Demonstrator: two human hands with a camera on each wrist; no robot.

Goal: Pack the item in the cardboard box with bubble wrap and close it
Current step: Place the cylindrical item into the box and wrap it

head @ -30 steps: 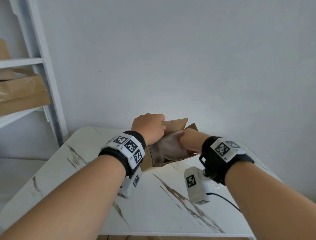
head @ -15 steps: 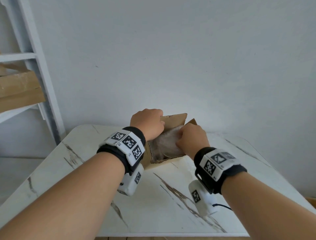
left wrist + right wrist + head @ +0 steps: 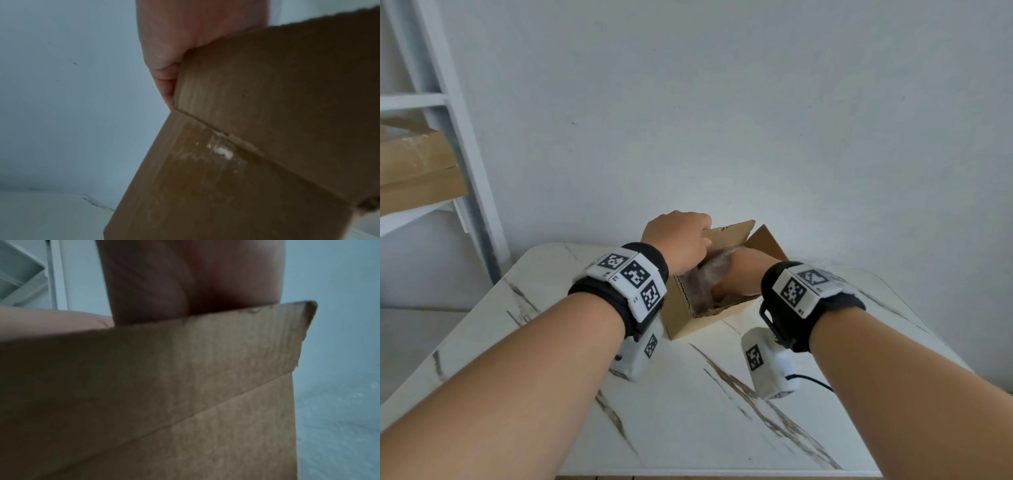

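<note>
Marble table (image 3: 688, 428), open-topped cardboard box (image 3: 685, 317) (flaps up), left hand (image 3: 676, 245) gripping flap, right hand (image 3: 744, 274) unclear.

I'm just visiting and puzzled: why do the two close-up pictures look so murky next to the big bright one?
Head view: evenly daylit and sharp, edges bowed by the wide lens. Left wrist view: the brown cardboard box fills the frame, shaded and soft, with the left hand blurred. Right wrist view: dim and grainy, the box flap and right hand too close to be sharp.
</note>
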